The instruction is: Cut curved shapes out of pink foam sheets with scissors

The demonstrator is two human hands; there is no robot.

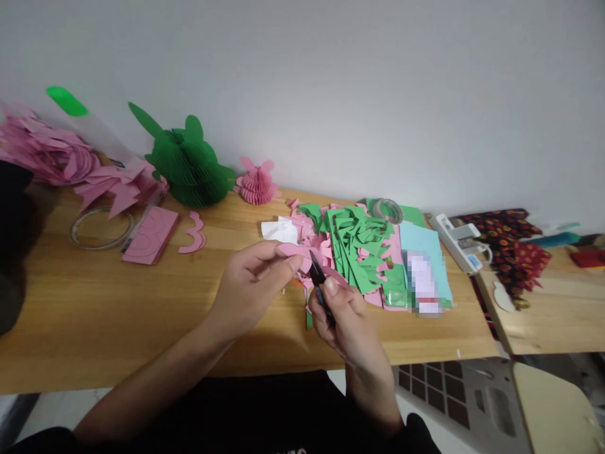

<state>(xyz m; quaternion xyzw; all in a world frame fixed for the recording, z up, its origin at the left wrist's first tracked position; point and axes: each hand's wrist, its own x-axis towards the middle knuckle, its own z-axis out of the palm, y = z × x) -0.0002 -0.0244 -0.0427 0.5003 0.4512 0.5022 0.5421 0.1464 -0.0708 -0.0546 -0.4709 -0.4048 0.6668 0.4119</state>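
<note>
My left hand (253, 287) pinches a piece of pink paper (297, 251) above the table. Wrapped around the handles of black scissors (317, 274) is my right hand (347, 315), with the blades at the paper's right part. Pink and green paper scraps (352, 243) lie in a heap just beyond both hands. To the left are curved pink cut-outs (198, 234) and a folded pink sheet (151, 236) with drawn curved lines.
A green honeycomb paper figure (191, 167) and a smaller pink one (258, 183) stand by the wall. Tape rolls (101, 243), light-blue paper (437, 252), a power strip (456, 239) and patterned dark cloth (505, 243) lie around. The wooden table's front edge (155, 372) is near my body.
</note>
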